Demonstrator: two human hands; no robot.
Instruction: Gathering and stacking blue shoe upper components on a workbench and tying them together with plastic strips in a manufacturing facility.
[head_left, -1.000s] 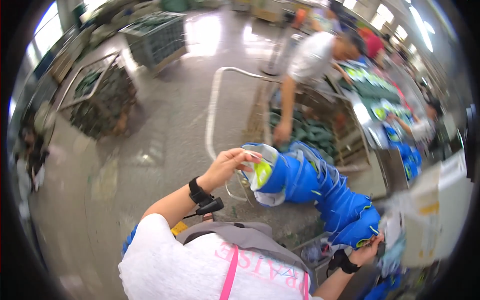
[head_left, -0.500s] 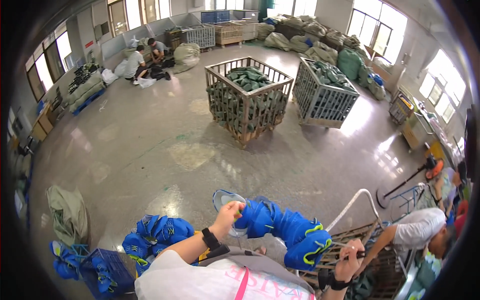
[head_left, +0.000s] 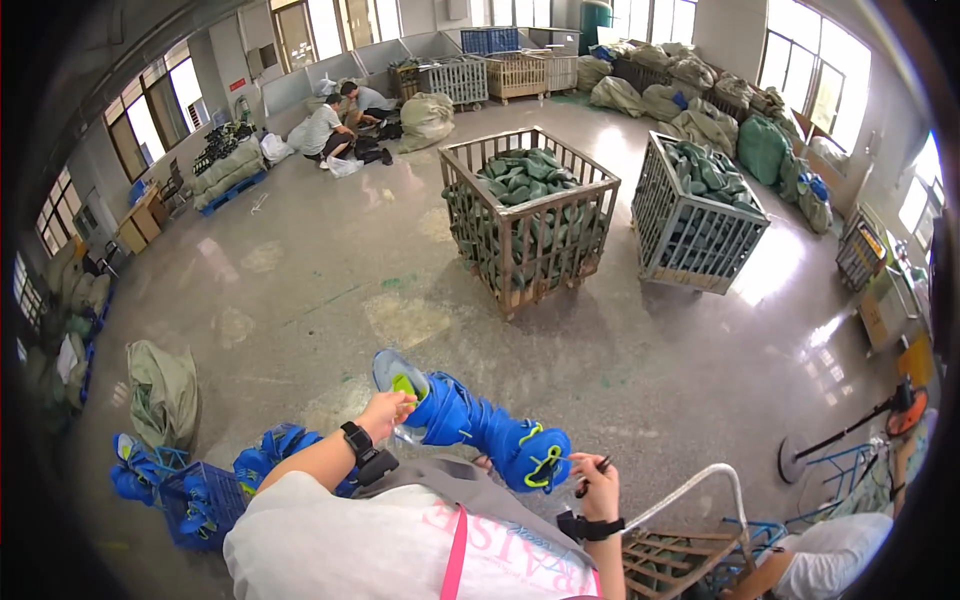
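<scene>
Two wire cages (head_left: 527, 215) (head_left: 700, 210) full of dark green pieces stood side by side on the glossy concrete floor (head_left: 330, 290), well out from the walls. Stuffed green sacks (head_left: 700, 110) were heaped along the far right wall. Two people (head_left: 340, 120) sat on the floor near the far left corner. A crumpled green sack (head_left: 165, 390) lay toward the left edge, near a blue crate (head_left: 200, 505).

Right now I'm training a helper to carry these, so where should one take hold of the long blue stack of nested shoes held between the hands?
Probably at both ends, from either side: the long blue stack of nested shoes lies level, and would likely sag if held mid-span. The left hand grips the open grey-rimmed end; the right hand is at the yellow-trimmed end.
</scene>
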